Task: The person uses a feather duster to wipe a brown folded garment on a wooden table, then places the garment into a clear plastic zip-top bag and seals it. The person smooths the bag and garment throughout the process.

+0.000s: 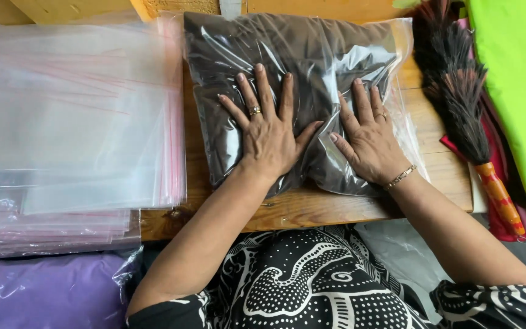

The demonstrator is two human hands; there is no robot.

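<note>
A clear plastic bag (pixel 299 55) filled with dark brown folded cloth lies on a wooden table (pixel 312 210) in front of me. My left hand (pixel 267 131) lies flat on the bag's middle, fingers spread, a ring on one finger. Just to its right, my right hand (pixel 368 139) presses flat on the bag too, fingers apart, with a ring and a gold bracelet at the wrist. The two thumbs nearly meet. Neither hand grips anything.
A thick stack of empty clear zip bags (pixel 74 122) with red strips covers the left side. A dark feather duster (pixel 461 103) with an orange handle lies at the right, beside bright green cloth (pixel 515 85). A bagged purple cloth (pixel 44 289) sits at lower left.
</note>
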